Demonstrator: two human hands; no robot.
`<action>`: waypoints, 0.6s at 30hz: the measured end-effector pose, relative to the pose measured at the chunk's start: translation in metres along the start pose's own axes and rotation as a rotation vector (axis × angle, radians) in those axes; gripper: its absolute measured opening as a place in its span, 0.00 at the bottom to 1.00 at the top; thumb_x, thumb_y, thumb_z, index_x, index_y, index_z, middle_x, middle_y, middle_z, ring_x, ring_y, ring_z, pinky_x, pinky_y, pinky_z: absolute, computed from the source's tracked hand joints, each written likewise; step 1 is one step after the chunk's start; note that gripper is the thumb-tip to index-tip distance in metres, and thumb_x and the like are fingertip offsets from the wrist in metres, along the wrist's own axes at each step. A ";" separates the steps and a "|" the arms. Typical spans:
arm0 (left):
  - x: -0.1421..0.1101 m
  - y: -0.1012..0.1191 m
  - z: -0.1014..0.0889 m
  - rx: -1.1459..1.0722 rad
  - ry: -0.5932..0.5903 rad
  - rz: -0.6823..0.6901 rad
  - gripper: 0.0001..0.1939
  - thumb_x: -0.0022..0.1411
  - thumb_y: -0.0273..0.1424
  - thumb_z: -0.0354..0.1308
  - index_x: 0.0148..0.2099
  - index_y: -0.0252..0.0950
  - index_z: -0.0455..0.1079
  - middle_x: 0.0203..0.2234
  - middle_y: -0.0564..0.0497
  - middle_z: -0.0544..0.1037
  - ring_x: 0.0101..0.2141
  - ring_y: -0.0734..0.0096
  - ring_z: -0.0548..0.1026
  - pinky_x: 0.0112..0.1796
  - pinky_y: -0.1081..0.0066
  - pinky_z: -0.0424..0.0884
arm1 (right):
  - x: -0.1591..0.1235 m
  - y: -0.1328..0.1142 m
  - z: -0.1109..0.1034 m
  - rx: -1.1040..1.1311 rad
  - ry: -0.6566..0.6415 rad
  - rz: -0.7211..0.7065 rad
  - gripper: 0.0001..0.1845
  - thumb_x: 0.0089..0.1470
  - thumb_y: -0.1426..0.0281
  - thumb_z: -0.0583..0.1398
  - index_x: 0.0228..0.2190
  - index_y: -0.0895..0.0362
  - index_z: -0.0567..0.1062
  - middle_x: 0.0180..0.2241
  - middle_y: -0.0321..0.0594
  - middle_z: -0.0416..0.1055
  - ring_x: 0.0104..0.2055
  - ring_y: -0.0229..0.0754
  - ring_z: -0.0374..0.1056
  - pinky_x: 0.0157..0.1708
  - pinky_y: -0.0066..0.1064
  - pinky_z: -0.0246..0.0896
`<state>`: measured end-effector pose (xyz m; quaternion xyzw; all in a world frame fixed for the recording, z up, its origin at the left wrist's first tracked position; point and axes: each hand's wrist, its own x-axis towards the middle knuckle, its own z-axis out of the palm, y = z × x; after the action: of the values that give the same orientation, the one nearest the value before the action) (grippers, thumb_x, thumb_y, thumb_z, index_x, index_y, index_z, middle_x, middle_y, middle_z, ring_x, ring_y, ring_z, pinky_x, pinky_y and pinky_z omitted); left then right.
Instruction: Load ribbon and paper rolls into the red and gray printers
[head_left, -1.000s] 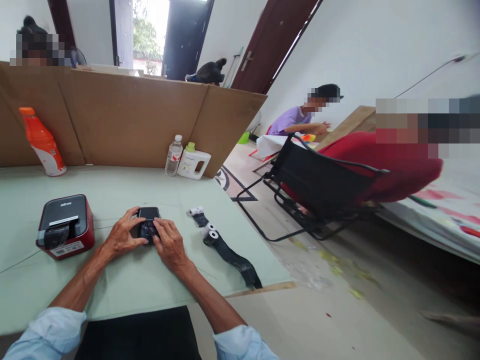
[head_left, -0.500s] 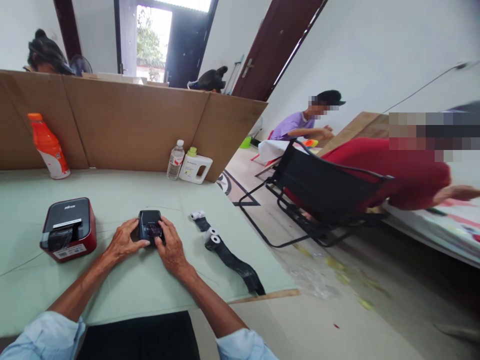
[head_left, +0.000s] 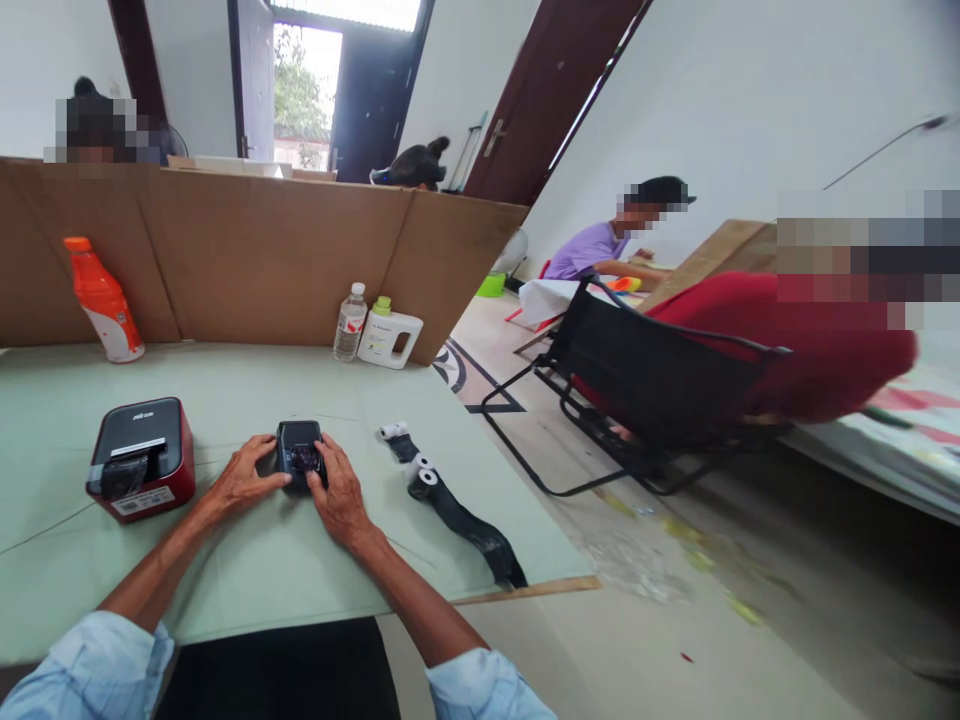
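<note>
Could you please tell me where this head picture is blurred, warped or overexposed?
Head view: the doorway is blown out white; wide-angle distortion tilts the door and walls; the right edge by the chair smears; both hands and the device stay sharp.

A single head-worn camera looks forward and down from the person's own seat, tilted so the room leans to one side. The hands, the left hand (head_left: 238,482) and right hand (head_left: 339,492), sit close below centre on the pale green table (head_left: 247,560). Farther off, the view reaches the cardboard partition (head_left: 255,260), the folding chair (head_left: 637,375) and the open doorway (head_left: 304,85).
</note>
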<state>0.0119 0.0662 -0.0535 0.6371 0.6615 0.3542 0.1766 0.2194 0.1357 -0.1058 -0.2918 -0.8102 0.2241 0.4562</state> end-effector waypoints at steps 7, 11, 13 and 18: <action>0.015 -0.002 -0.002 0.005 0.020 -0.022 0.19 0.64 0.35 0.54 0.49 0.36 0.81 0.54 0.41 0.80 0.55 0.54 0.78 0.61 0.53 0.71 | 0.002 -0.002 -0.002 0.002 -0.013 0.014 0.29 0.61 0.73 0.58 0.63 0.58 0.68 0.66 0.55 0.64 0.68 0.54 0.61 0.68 0.53 0.60; 0.007 0.005 0.008 0.014 0.087 -0.001 0.18 0.64 0.33 0.54 0.51 0.37 0.80 0.55 0.42 0.78 0.55 0.55 0.77 0.59 0.53 0.73 | 0.002 -0.002 -0.002 0.014 -0.008 0.010 0.28 0.62 0.73 0.57 0.63 0.61 0.69 0.65 0.59 0.65 0.67 0.56 0.62 0.67 0.56 0.61; 0.000 0.009 0.015 0.016 0.162 0.020 0.18 0.64 0.33 0.54 0.53 0.38 0.79 0.57 0.42 0.77 0.56 0.55 0.76 0.58 0.54 0.74 | 0.002 -0.002 -0.002 0.019 -0.006 0.008 0.28 0.62 0.72 0.57 0.62 0.61 0.69 0.65 0.59 0.65 0.67 0.56 0.63 0.66 0.56 0.61; -0.019 0.016 0.029 0.050 0.249 0.087 0.24 0.65 0.37 0.58 0.61 0.37 0.72 0.57 0.40 0.74 0.58 0.54 0.74 0.61 0.53 0.71 | 0.001 -0.001 -0.003 0.019 -0.011 0.008 0.28 0.63 0.72 0.57 0.64 0.57 0.67 0.66 0.55 0.64 0.68 0.53 0.62 0.67 0.53 0.60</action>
<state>0.0460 0.0537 -0.0661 0.6204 0.6585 0.4214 0.0617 0.2216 0.1356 -0.1026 -0.2896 -0.8094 0.2353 0.4534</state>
